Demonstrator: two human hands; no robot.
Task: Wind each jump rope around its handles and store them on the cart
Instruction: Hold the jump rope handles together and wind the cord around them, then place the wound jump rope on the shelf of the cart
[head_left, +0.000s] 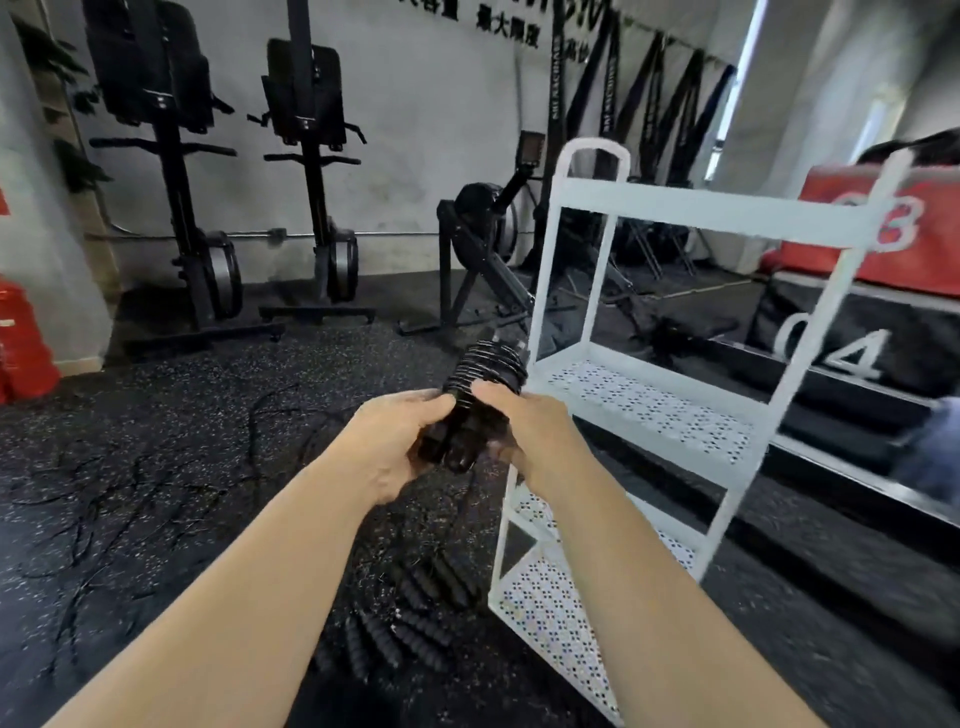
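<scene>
Head view, hands (397, 441) (530, 431) gripping wound jump rope (483, 369)

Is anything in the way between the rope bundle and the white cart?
Nothing visible. The left hand and right hand grip the wound jump rope just beside the cart, with open air up to its middle shelf.

The wound jump rope (480, 379) sits at centre, left hand (395, 441) at its 9 o'clock, right hand (530, 431) at its 3 o'clock. The cart (691, 213) stands just beside them toward 3 o'clock. On the floor (208, 395), loose ropes (98, 499) lie toward 9 o'clock and spare handles (415, 623) at 6 o'clock.
</scene>
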